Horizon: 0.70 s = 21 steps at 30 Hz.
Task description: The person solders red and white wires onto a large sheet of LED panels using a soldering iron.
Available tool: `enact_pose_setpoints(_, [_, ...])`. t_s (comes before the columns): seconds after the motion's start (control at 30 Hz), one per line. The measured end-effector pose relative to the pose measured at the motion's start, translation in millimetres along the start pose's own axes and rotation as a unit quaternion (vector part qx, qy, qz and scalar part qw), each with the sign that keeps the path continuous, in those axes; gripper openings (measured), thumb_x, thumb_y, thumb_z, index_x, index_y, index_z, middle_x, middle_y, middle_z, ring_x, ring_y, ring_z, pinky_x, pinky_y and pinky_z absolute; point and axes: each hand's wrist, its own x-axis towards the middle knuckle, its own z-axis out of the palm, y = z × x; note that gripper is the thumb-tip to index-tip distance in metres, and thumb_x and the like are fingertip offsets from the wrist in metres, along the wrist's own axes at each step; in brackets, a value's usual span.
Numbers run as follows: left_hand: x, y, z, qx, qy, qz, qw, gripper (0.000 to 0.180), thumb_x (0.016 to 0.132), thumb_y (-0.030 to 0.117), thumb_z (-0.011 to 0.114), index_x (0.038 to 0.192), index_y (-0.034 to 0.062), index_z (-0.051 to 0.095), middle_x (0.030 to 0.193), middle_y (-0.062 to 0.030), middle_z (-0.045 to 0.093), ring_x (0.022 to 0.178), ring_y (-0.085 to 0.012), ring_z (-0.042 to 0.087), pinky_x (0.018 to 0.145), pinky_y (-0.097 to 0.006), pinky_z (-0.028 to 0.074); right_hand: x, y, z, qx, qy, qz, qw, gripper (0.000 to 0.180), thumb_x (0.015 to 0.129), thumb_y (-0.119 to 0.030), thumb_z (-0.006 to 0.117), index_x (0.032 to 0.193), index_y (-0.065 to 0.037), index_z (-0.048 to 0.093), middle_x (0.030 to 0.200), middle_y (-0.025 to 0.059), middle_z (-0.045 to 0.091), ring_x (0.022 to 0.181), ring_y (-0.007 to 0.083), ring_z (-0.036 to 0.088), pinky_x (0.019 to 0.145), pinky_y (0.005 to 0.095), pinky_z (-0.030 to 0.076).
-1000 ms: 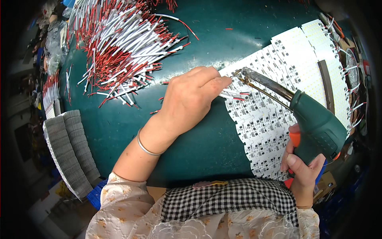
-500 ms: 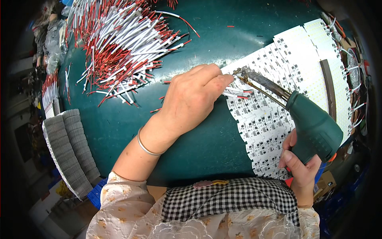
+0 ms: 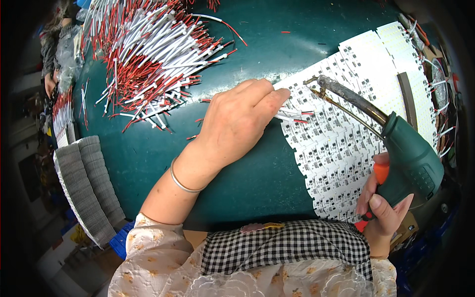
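Note:
My left hand (image 3: 242, 119) is closed near the corner of a white circuit board sheet (image 3: 341, 148), thumb and forefinger pinched together. Short red-and-white wires (image 3: 296, 115) stick out from under it on the right, and red wire ends show along its left side; the fingers hide their middles. In my right hand (image 3: 383, 210) is a dark green soldering gun (image 3: 413, 161) with an orange trigger. Its bent, blackened tip hangs over the sheet, a short way right of my left fingertips. The sheet carries rows of small dark parts.
A big heap of red-and-white wires (image 3: 153, 59) covers the table's (image 3: 257, 193) far left. Grey ribbed strips (image 3: 89, 188) stand at the left edge. A brown strip (image 3: 408, 101) lies on the boards at right, where wires (image 3: 445, 132) hang along the edge.
The soldering gun has moved right and slightly down with my right hand, so its tip is farther from my left fingertips. My left hand has hardly moved.

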Motion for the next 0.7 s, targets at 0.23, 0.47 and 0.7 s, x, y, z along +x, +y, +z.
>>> enact_pose_setpoints(0.23, [0.3,-2.4,3.7,-0.027,-0.002,0.011,1.000,0.031,0.067,-0.010,0.059,0.094,0.0035,0.067,0.077,-0.0087,0.062,0.068,-0.0245,0.062,0.056,-0.033,0.051,-8.8,1.2,-3.1,-0.006,0.013,0.020,1.000,0.069,0.075,-0.020,0.079,0.123,0.013,0.042,0.068,0.0079,0.050,0.045,0.0135,0.050,0.040,0.0266,0.045])
enact_pose_setpoints(0.47, [-0.6,1.6,4.6,-0.053,-0.010,-0.001,0.999,0.036,0.063,-0.013,0.060,0.093,0.0044,0.068,0.081,-0.0079,0.062,0.069,-0.0237,0.063,0.058,-0.032,0.051,-15.5,7.3,-7.1,-0.036,0.006,0.042,0.998,0.060,0.075,-0.017,0.077,0.119,0.009,0.045,0.069,0.0090,0.052,0.047,0.0138,0.051,0.043,0.0264,0.045])
enact_pose_setpoints(0.7, [-1.3,-5.8,6.2,-0.096,-0.001,0.001,0.995,0.038,0.062,-0.016,0.060,0.093,0.0033,0.069,0.082,-0.0084,0.061,0.069,-0.0234,0.062,0.058,-0.031,0.051,-20.5,10.8,-6.6,-0.038,0.015,0.062,0.997,0.054,0.076,-0.012,0.075,0.117,0.007,0.046,0.074,0.0112,0.054,0.051,0.0150,0.053,0.047,0.0268,0.047])
